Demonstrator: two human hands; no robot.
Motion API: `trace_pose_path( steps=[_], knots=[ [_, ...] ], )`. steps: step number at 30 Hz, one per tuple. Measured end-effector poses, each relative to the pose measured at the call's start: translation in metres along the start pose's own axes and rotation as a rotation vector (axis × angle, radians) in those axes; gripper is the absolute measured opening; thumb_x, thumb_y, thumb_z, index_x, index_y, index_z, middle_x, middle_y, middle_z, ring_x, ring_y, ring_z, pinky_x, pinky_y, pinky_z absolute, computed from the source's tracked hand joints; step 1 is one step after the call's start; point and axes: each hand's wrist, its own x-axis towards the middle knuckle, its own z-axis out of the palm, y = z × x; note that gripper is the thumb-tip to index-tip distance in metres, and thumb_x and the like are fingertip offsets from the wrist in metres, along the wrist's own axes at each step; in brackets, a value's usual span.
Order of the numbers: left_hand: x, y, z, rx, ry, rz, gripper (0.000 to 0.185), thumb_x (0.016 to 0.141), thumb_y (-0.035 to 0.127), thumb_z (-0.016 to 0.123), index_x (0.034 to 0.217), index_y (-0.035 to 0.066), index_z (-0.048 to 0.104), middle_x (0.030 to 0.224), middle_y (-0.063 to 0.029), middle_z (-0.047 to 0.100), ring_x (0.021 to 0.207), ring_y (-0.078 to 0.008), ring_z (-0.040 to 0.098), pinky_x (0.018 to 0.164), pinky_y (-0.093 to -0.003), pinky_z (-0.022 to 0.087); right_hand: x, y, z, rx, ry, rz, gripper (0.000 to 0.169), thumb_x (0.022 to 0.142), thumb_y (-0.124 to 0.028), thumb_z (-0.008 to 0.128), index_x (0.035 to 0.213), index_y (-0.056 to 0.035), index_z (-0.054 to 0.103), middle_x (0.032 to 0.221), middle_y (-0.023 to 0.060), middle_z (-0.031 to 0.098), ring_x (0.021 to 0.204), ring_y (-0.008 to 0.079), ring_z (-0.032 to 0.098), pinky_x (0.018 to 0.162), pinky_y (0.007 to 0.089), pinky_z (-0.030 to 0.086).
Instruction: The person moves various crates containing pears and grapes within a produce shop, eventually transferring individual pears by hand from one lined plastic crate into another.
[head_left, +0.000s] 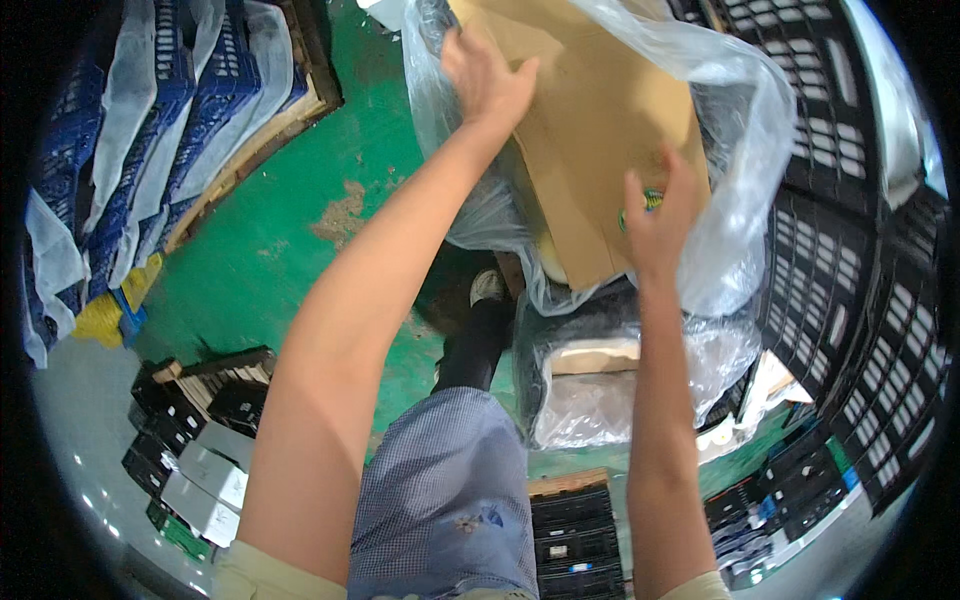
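Observation:
A flat sheet of brown cardboard (592, 127) lies inside a clear plastic liner bag (739, 97), whose rim is folded outward around it. Over the sheet's upper left edge is my left hand (487, 79), fingers spread and nothing held. My right hand (661, 217) hovers at or just above the sheet's lower right part, thumb and fingers apart; contact cannot be told. Between its fingers a small green and yellow mark or item (652, 199) shows on the cardboard. Something pale and rounded (551, 259) sits beneath the sheet's lower left edge.
Stacked black plastic crates (817, 255) rise on the right. Blue crates (172, 97) with white plastic liners stand on a wooden pallet (247, 161) at the upper left. Below the bag is another plastic-wrapped container (592, 405). Black crates (574, 540) stand near the bottom, by my apron.

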Motion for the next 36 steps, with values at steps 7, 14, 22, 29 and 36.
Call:
trace_pose_path(
  steps=[7,14,22,29,36],
  knots=[
    [0.062,-0.062,-0.005,-0.676,-0.529,-0.529,0.041,0.075,0.025,0.066,0.106,0.001,0.056,0.094,-0.0098,0.061,0.083,-0.0215,0.058,0.071,-0.0332,0.047,-0.14,-0.045,0.033,0.573,-0.114,0.562,0.019,0.082,-0.014,0.054,0.098,-0.0048,0.057,0.085,0.0112,0.06,0.073,0.0224,0.059,0.066,0.032,0.046],
    [0.115,0.016,-0.05,-1.041,-0.756,-0.656,0.042,0.084,0.019,0.047,0.119,-0.002,0.039,0.118,-0.0164,0.046,0.103,-0.0304,0.05,0.088,-0.0458,0.044,-0.15,-0.083,0.048,0.672,-0.314,0.689,0.023,0.081,-0.015,0.055,0.101,-0.0037,0.058,0.082,0.0119,0.063,0.074,0.0227,0.062,0.067,0.0313,0.048],
    [0.112,0.14,-0.046,-1.211,-1.203,-0.732,0.024,0.086,0.01,0.041,0.102,-0.008,0.046,0.105,-0.0228,0.049,0.101,-0.0345,0.051,0.091,-0.0527,0.044,-0.075,-0.087,0.054,0.507,-0.301,0.63,0.028,0.08,-0.021,0.058,0.104,-0.0055,0.057,0.089,0.0121,0.062,0.081,0.025,0.06,0.072,0.0332,0.047],
    [0.086,0.209,-0.074,-1.294,-1.425,-0.837,0.003,0.08,-0.004,0.044,0.082,-0.003,0.044,0.083,-0.0148,0.045,0.08,-0.0268,0.049,0.087,-0.0438,0.05,0.064,-0.019,0.091,-0.01,0.151,0.371,0.057,0.072,-0.029,0.07,0.115,-0.0011,0.047,0.105,0.0148,0.054,0.098,0.0252,0.053,0.081,0.0357,0.044],
    [0.151,0.169,-0.092,-1.072,-1.526,-0.562,0.025,0.087,0.002,0.043,0.105,-0.015,0.043,0.107,-0.0252,0.049,0.097,-0.0361,0.053,0.091,-0.0391,0.049,0.196,-0.104,0.155,-0.071,0.19,0.534,0.057,0.087,-0.027,0.041,0.138,-0.0128,0.02,0.143,0.0163,0.016,0.124,0.0424,0.027,0.095,0.0598,0.026]
  ],
)
